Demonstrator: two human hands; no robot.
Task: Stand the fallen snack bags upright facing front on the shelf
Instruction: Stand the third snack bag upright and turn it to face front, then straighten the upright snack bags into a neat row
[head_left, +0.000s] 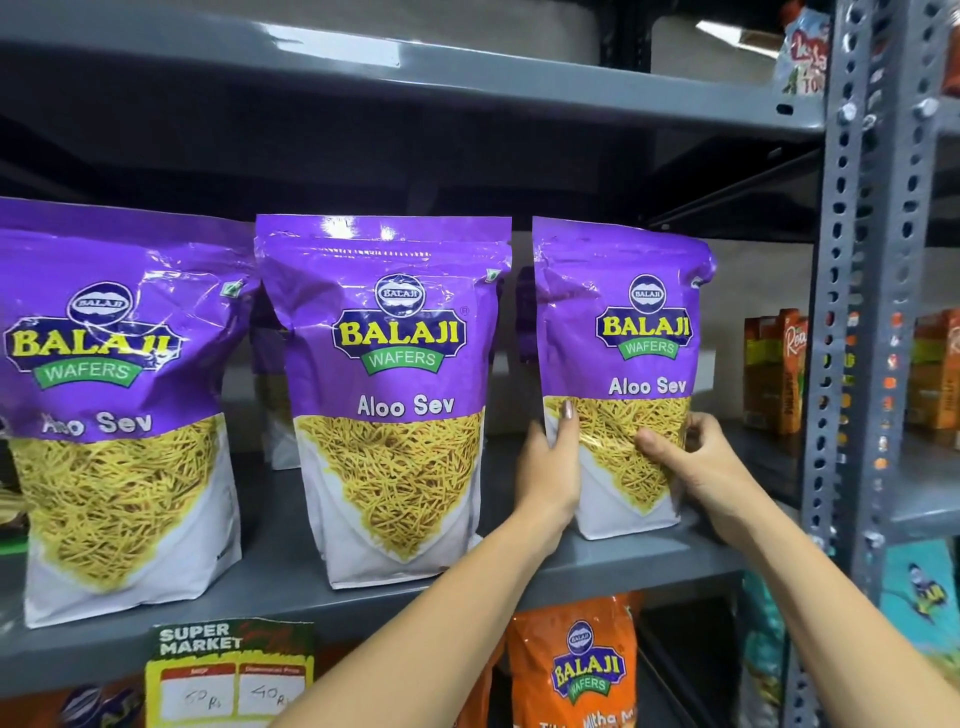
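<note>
Fingers (567, 415) of the left hand (551, 467) are pressing flat against the left edge of the right-hand purple bag (621, 374), while the thumb of the right hand (696, 462) is lying across the bag's front and its other fingers are curling round the right edge. Both hands are closing on the bag's lower half, gripping it between them. That bag is standing upright on the grey shelf (291, 587), with its printed front facing outward and its base resting near the shelf's front edge. Both bare forearms are reaching up from the bottom of the view.

Just left of it, the middle purple bag (397, 400) is standing upright and facing front, apart from the held one by a narrow gap. Further left, a third purple bag (117, 415) is also standing upright, facing front, partly cut off by the picture's edge. More purple bags are showing dimly behind these, too hidden to tell how they are lying.

Below the shelf's lip, a price tag (231, 670) is hanging, and an orange bag (574, 665) is sitting on the level beneath. At the right, a perforated metal post (852, 312) is holding the shelves, with orange cartons (774, 369) standing beyond it.
</note>
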